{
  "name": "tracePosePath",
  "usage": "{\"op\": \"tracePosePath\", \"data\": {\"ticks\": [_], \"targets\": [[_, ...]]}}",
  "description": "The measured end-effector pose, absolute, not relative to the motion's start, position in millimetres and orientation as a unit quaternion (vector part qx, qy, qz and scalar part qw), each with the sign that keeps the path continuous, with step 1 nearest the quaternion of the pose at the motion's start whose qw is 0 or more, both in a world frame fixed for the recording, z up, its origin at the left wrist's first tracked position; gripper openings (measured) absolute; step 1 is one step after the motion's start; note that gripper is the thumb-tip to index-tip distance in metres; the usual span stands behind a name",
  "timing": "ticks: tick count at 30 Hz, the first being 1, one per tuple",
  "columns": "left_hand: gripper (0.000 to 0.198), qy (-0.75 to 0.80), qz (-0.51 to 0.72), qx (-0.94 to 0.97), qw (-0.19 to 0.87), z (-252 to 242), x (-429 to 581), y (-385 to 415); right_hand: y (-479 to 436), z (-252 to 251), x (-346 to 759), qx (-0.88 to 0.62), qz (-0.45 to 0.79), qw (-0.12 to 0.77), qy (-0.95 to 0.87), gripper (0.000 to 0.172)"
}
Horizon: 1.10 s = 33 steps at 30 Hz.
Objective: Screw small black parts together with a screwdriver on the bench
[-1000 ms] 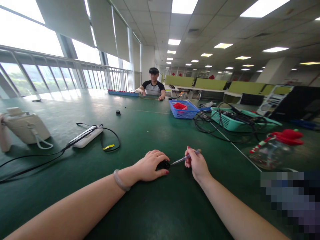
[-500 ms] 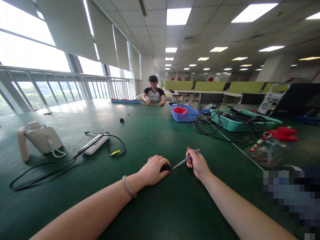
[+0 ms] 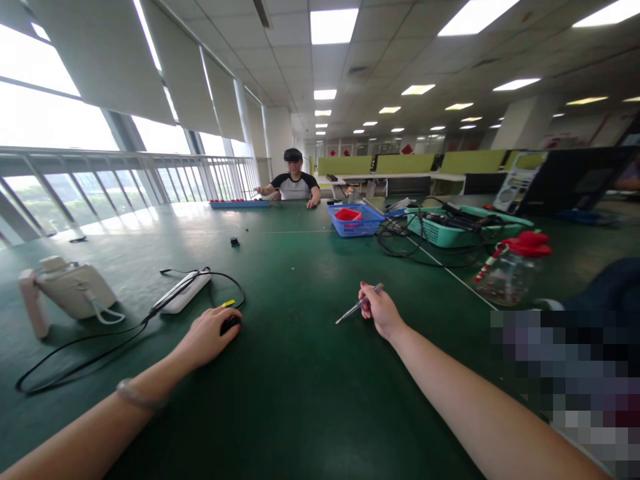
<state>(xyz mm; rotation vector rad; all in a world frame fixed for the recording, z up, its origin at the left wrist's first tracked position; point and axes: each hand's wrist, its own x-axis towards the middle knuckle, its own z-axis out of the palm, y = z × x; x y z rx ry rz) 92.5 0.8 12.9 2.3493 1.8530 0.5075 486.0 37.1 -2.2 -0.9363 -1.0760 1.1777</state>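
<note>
My left hand (image 3: 207,337) is closed over a black computer mouse (image 3: 231,325), mostly hidden under the palm, on the green tabletop (image 3: 300,400). My right hand (image 3: 383,311) grips a slim screwdriver (image 3: 354,310) by its handle. The metal shaft points left and down, its tip well apart from the mouse. Just beyond my left hand lie a white power strip (image 3: 185,293) and a black cable (image 3: 145,323) with a yellow tag.
A beige bag-like item (image 3: 80,290) stands at left. Farther right are a blue basket (image 3: 357,228), a teal basket (image 3: 430,230) with tangled cables, and a red-lidded jar (image 3: 510,273). Across the table sits a person (image 3: 295,183) beside a long blue tray (image 3: 240,205).
My left hand has slid left with the mouse, away from the screwdriver. My right hand still holds the screwdriver. The view has shifted slightly, and the person opposite has moved one hand toward the tray.
</note>
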Motion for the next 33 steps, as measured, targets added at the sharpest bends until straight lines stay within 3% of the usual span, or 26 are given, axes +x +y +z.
{"op": "tracePosePath", "data": {"ticks": [3,8,17,23,29,33], "targets": [[0.039,0.635,0.165,0.754,0.033,22,66,4,38,-3,486,-0.403,0.508,0.604,-0.463,0.039],[0.041,0.673,0.262,0.691,0.03,40,55,-3,39,-6,488,-0.4,0.51,0.603,-0.464,0.039],[0.058,0.627,0.439,0.594,0.249,29,29,-3,38,-4,489,-0.4,0.515,0.604,-0.459,0.041],[0.045,0.583,0.579,0.405,0.401,20,19,3,37,-3,489,-0.405,0.515,0.596,-0.465,0.041],[0.028,0.565,0.608,0.324,0.455,24,19,-1,37,-3,488,-0.408,0.513,0.591,-0.471,0.04],[0.042,0.585,0.557,0.424,0.411,18,19,0,38,-5,489,-0.405,0.513,0.593,-0.471,0.041]]}}
